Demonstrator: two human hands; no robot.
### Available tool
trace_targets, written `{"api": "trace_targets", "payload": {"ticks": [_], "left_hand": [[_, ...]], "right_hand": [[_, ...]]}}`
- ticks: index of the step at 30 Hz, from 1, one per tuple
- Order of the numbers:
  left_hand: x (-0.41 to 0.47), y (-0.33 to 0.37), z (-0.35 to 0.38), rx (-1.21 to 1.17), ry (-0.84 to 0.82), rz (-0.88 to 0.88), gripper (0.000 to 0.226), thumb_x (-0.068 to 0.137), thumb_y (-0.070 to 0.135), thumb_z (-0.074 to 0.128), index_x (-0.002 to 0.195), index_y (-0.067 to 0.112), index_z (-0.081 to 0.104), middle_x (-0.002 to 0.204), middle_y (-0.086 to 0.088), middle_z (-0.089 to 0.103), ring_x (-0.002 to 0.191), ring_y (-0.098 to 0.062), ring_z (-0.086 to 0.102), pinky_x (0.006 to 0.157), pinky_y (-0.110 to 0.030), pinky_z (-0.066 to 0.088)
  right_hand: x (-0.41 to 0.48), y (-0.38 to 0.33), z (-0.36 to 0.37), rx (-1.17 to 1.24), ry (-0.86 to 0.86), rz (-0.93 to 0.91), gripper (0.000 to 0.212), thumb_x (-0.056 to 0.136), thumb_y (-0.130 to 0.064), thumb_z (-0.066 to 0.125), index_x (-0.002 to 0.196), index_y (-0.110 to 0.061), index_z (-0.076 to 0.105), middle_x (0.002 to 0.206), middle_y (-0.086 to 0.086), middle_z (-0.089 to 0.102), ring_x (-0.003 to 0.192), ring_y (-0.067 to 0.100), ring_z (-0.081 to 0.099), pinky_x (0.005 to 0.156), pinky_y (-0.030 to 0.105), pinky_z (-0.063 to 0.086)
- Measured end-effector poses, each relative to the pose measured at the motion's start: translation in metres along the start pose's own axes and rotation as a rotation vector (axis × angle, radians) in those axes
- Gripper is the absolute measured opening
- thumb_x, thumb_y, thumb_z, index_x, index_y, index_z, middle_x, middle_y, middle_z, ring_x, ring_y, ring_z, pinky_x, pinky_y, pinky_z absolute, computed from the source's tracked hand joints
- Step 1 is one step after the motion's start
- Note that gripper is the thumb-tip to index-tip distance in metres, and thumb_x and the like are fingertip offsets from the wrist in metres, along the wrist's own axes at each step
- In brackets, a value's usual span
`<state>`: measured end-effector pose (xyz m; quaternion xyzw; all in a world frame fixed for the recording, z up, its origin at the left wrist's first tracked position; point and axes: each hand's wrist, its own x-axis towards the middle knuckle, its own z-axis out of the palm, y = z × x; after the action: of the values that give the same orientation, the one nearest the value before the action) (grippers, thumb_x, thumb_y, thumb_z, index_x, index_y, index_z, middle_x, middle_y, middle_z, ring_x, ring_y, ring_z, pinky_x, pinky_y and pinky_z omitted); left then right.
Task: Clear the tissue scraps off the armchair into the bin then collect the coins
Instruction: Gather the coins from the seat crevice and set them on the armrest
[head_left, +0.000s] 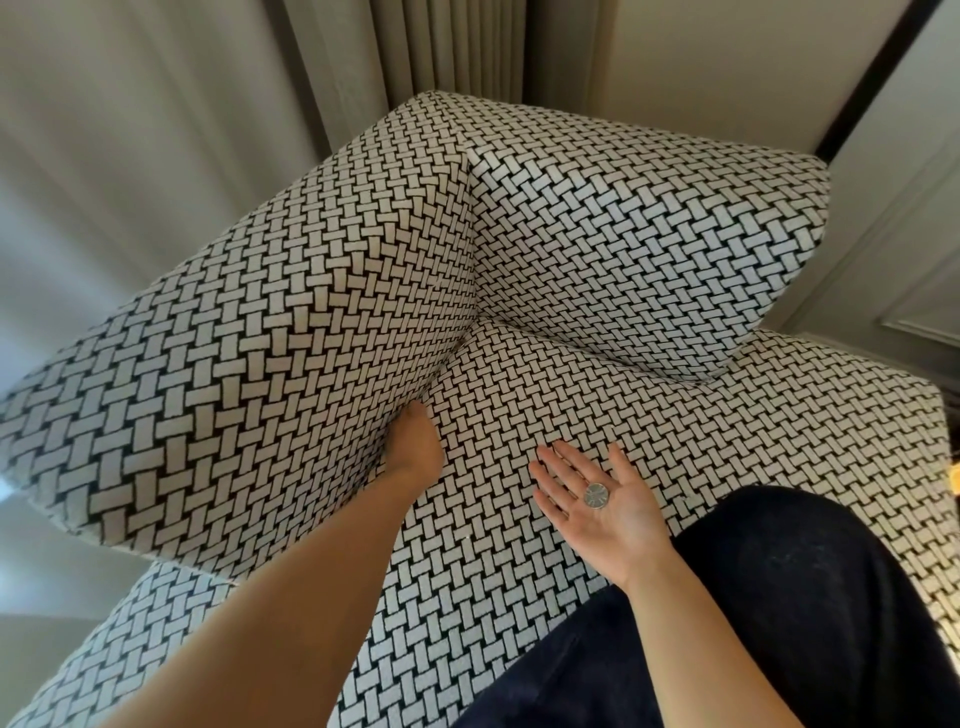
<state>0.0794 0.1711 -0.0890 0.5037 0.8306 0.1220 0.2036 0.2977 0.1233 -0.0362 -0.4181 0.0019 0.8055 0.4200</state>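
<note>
The armchair (519, 395) is covered in a black-and-white woven pattern. My left hand (415, 441) is pushed into the crack between the left armrest and the seat; its fingers are hidden in there, so I cannot tell what they hold. Over the seat, my right hand (597, 504) lies palm up with straight fingers. A silver coin (596, 495) lies flat on that palm. No tissue scraps and no bin show in this view.
A matching cushion (649, 244) leans against the chair's back right. Grey curtains (415, 47) hang behind the chair and a panelled wall (914, 249) stands at the right. My dark-clothed knee (779, 597) rests on the seat's front right.
</note>
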Motion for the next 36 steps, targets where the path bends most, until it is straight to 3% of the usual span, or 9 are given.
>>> {"api": "trace_targets", "payload": {"ticks": [5, 9, 12, 15, 18, 25, 28, 32, 36], "left_hand": [[-0.002, -0.008, -0.004, 0.036, 0.130, 0.072, 0.024, 0.090, -0.001, 0.046, 0.113, 0.001, 0.053, 0.111, -0.014, 0.059, 0.100, -0.026, 0.056, 0.087, -0.034, 0.049], [-0.013, -0.014, -0.002, -0.071, 0.213, 0.150, 0.027, 0.088, -0.009, 0.045, 0.107, 0.003, 0.061, 0.104, -0.011, 0.064, 0.096, -0.023, 0.058, 0.087, -0.035, 0.051], [-0.028, -0.015, -0.007, -0.173, 0.227, 0.140, 0.023, 0.091, -0.004, 0.047, 0.107, 0.004, 0.062, 0.096, -0.006, 0.064, 0.083, -0.016, 0.057, 0.077, -0.026, 0.050], [-0.052, -0.009, -0.013, -0.365, 0.152, 0.053, 0.017, 0.091, 0.007, 0.055, 0.106, 0.013, 0.062, 0.080, 0.003, 0.063, 0.070, -0.011, 0.057, 0.067, -0.021, 0.050], [-0.082, 0.006, -0.013, -0.597, 0.009, 0.008, 0.012, 0.087, 0.014, 0.064, 0.098, 0.019, 0.063, 0.080, 0.000, 0.067, 0.072, -0.008, 0.062, 0.055, -0.008, 0.045], [-0.136, 0.062, -0.029, -1.001, -0.138, 0.073, 0.006, 0.078, 0.010, 0.073, 0.080, 0.014, 0.069, 0.072, 0.001, 0.072, 0.069, -0.007, 0.068, 0.062, -0.007, 0.048], [-0.142, 0.077, -0.030, -0.862, -0.140, 0.279, 0.008, 0.076, 0.014, 0.075, 0.073, 0.021, 0.071, 0.070, 0.009, 0.070, 0.072, -0.003, 0.065, 0.074, -0.016, 0.049], [-0.146, 0.081, -0.017, -0.556, 0.021, 0.519, 0.008, 0.076, 0.020, 0.074, 0.083, 0.023, 0.076, 0.084, 0.023, 0.060, 0.102, -0.005, 0.050, 0.092, -0.030, 0.045], [-0.147, 0.071, -0.002, -0.381, 0.093, 0.797, 0.016, 0.083, 0.018, 0.064, 0.094, 0.018, 0.075, 0.107, 0.003, 0.069, 0.121, -0.018, 0.049, 0.106, -0.043, 0.037]], "right_hand": [[0.001, 0.000, -0.001, -0.003, 0.006, -0.005, 0.054, 0.097, -0.046, 0.036, 0.124, -0.004, 0.056, 0.119, 0.016, 0.066, 0.117, 0.031, 0.056, 0.109, 0.046, 0.034], [-0.002, 0.001, 0.000, -0.004, 0.008, -0.008, 0.055, 0.097, -0.047, 0.036, 0.125, -0.004, 0.055, 0.120, 0.016, 0.065, 0.118, 0.031, 0.055, 0.108, 0.046, 0.034], [-0.004, 0.001, -0.001, -0.002, 0.003, -0.008, 0.056, 0.097, -0.047, 0.036, 0.126, -0.004, 0.055, 0.121, 0.017, 0.064, 0.118, 0.031, 0.055, 0.106, 0.045, 0.036], [-0.006, 0.002, -0.001, -0.008, -0.001, -0.015, 0.056, 0.096, -0.048, 0.037, 0.127, -0.003, 0.054, 0.122, 0.017, 0.063, 0.117, 0.031, 0.055, 0.107, 0.045, 0.035], [-0.009, 0.002, -0.001, -0.019, -0.011, -0.023, 0.057, 0.097, -0.048, 0.036, 0.127, -0.003, 0.054, 0.125, 0.018, 0.061, 0.119, 0.032, 0.054, 0.110, 0.046, 0.032], [-0.019, 0.004, 0.000, -0.030, -0.029, -0.028, 0.059, 0.094, -0.048, 0.041, 0.126, 0.000, 0.055, 0.125, 0.021, 0.060, 0.118, 0.033, 0.056, 0.107, 0.045, 0.037], [-0.026, 0.005, 0.003, -0.052, -0.100, 0.024, 0.069, 0.095, -0.053, 0.032, 0.131, 0.004, 0.047, 0.128, 0.026, 0.056, 0.122, 0.034, 0.053, 0.109, 0.042, 0.035], [-0.035, 0.005, 0.005, -0.036, -0.156, 0.053, 0.074, 0.095, -0.057, 0.031, 0.129, 0.007, 0.048, 0.125, 0.025, 0.058, 0.117, 0.033, 0.058, 0.106, 0.037, 0.038], [-0.036, 0.006, 0.002, -0.060, -0.168, 0.026, 0.077, 0.094, -0.057, 0.030, 0.130, 0.009, 0.051, 0.132, 0.025, 0.053, 0.123, 0.032, 0.054, 0.107, 0.037, 0.040]]}}
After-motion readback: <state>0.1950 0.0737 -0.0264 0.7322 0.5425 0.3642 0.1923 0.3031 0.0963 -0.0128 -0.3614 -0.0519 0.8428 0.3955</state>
